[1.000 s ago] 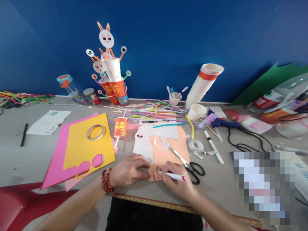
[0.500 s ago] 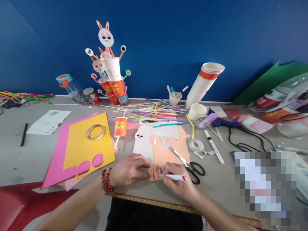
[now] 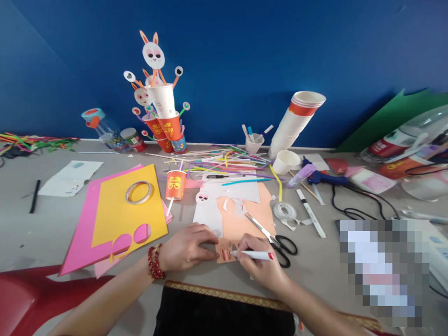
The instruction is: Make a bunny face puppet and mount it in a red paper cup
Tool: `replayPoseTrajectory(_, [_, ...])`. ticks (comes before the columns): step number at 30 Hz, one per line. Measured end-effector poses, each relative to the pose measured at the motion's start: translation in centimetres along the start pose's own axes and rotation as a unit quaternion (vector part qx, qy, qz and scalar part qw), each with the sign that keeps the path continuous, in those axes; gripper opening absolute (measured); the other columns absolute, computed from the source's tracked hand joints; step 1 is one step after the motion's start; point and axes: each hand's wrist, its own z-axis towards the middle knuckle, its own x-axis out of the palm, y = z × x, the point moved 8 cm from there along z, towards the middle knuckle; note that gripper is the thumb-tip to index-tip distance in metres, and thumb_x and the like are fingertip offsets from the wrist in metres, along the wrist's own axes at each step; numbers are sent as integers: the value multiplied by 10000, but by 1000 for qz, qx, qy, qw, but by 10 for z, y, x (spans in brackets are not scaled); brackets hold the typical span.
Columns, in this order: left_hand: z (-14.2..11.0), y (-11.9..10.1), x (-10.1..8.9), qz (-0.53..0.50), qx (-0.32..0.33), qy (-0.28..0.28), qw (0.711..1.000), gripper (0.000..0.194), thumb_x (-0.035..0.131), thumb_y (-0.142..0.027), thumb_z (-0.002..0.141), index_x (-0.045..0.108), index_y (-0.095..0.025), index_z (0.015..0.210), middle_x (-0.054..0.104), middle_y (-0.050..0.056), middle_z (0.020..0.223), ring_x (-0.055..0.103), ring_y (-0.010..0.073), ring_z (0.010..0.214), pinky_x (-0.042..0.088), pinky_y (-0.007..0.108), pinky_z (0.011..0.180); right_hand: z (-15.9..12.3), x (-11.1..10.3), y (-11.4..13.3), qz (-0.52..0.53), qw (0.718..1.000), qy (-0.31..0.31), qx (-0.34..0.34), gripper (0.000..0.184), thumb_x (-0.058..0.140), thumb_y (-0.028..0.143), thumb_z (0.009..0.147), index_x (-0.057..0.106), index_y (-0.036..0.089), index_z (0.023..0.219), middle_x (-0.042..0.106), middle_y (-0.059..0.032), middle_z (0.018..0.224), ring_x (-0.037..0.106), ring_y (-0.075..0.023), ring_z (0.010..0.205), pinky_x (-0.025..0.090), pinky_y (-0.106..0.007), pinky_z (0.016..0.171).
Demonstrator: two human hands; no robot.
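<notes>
Marker (image 3: 257,255) sits pinched in the right hand (image 3: 261,261); left hand (image 3: 189,247), fingers slightly parted, presses orange paper (image 3: 224,258).

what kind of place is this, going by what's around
Probably a craft table, perhaps in a classroom or workshop: there are scissors on orange paper, a pile of colorful pipe cleaners, and rabbit figures made with paper cups.

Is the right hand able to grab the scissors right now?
Probably, but not easily: the scissors lie close beside the right hand, and nothing seems to cover the black handles. But it's holding a marker, so it might need to put that down first.
</notes>
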Motion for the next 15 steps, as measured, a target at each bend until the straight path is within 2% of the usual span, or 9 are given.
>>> replayPoseTrajectory(8, [-1, 1, 2, 1, -1, 10, 1000, 259, 487, -215, 943, 671, -281, 1113, 636, 87, 1172, 567, 237, 1057, 439, 398, 914, -1, 3, 1, -33, 999, 8, -22, 142, 496, 152, 742, 424, 218, 638, 503, 46, 529, 457, -109, 478, 314, -214, 497])
replayPoseTrajectory(15, [0, 0, 0, -5, 2, 4, 1000, 261, 474, -211, 947, 670, -273, 1108, 638, 83, 1166, 574, 229, 1043, 437, 390, 905, 0, 2, 0, -29, 999, 8, -11, 139, 497, 165, 761, 438, 218, 647, 517, 42, 538, 466, -111, 482, 321, -212, 498])
